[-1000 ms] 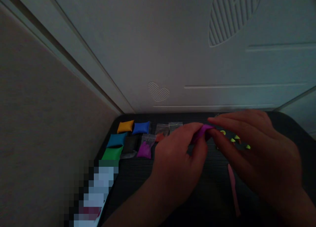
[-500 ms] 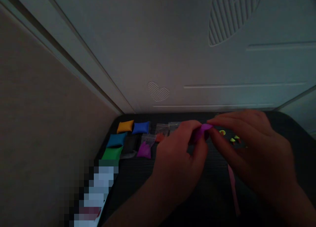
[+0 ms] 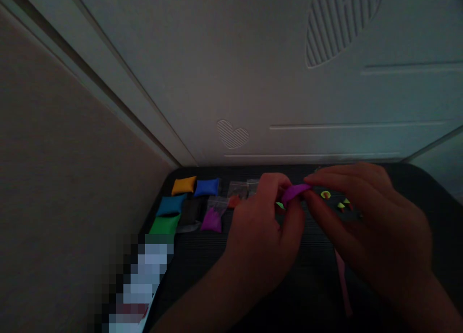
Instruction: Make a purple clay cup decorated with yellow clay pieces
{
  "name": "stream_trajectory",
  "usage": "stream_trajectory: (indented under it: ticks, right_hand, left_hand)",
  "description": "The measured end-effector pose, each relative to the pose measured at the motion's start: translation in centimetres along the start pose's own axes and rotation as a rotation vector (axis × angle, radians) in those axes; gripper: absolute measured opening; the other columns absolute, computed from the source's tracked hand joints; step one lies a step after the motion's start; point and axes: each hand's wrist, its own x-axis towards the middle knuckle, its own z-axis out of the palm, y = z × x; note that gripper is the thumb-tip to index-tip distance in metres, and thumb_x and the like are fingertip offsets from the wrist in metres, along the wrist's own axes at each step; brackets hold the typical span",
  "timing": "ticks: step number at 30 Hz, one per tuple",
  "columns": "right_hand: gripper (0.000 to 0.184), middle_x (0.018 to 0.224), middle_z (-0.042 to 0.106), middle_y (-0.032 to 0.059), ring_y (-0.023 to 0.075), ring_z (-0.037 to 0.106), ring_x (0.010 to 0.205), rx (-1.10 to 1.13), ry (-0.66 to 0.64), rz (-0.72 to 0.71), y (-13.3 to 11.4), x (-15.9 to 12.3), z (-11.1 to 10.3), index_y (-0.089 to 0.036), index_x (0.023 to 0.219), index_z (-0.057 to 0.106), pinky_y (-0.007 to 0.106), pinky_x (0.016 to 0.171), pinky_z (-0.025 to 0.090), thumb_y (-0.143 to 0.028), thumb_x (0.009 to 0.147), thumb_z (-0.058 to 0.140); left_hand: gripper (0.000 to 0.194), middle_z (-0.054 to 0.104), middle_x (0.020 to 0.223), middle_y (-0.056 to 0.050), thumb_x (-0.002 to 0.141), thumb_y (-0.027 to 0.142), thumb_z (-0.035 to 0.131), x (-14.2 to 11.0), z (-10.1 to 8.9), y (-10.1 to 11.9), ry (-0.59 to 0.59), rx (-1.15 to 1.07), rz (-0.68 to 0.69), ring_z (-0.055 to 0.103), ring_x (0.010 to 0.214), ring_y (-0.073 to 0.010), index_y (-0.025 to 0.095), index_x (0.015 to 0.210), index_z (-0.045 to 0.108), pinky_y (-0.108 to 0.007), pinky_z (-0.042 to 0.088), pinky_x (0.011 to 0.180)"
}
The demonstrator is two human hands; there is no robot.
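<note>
No text, number or brand could be read. The bright object (image 3: 148, 275) at the lower left was covered by coarse pixel blocks, so any print on it was hidden. On the yellow-orange packet (image 3: 184, 185), blue packet (image 3: 207, 187), teal packet (image 3: 171, 205), green packet (image 3: 164, 224) and black packet (image 3: 190, 212), no label was legible in the dim light. The pale panel (image 3: 202, 58) bore a striped heart (image 3: 233, 134), a picture rather than lettering.
</note>
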Motion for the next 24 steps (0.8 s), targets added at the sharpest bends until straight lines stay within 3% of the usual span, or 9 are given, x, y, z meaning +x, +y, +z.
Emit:
stream_trajectory:
  ticks: [9, 18, 24]
  right_hand:
    - [0.017, 0.086, 0.065, 0.0017, 0.0162, 0.058, 0.081, 0.016, -0.020, -0.013, 0.02, -0.22, -0.03, -0.022, 0.093, 0.059, 0.035, 0.075, 0.042, -0.020, 0.077, 0.061]
    - [0.020, 0.086, 0.064, 0.0010, 0.0160, 0.058, 0.079, 0.066, -0.038, -0.048, 0.34, -0.17, -0.03, -0.024, 0.094, 0.059, 0.035, 0.076, 0.042, -0.017, 0.076, 0.062]
    - [0.021, 0.088, 0.065, 0.0017, 0.0163, 0.058, 0.082, 0.044, -0.045, -0.031, 0.63, -0.24, -0.15, -0.023, 0.096, 0.058, 0.037, 0.079, 0.041, -0.017, 0.076, 0.062]
  left_hand:
    - [0.016, 0.067, 0.088, 0.003, 0.085, 0.023, 0.048, -0.21, 0.09, 0.05, -0.046, 0.134, 0.076, 0.062, 0.081, -0.0126, 0.020, 0.099, 0.055, -0.025, 0.043, 0.068]
    - [0.013, 0.067, 0.080, 0.004, 0.084, 0.017, 0.050, 0.17, -0.29, 0.32, -0.055, 0.034, 0.059, 0.062, 0.073, -0.0079, 0.017, 0.093, 0.060, -0.019, 0.042, 0.065]
    - [0.013, 0.067, 0.082, 0.007, 0.085, 0.021, 0.050, 0.15, -0.37, 0.18, -0.033, -0.040, -0.018, 0.062, 0.068, -0.0063, 0.022, 0.094, 0.059, -0.019, 0.042, 0.065]
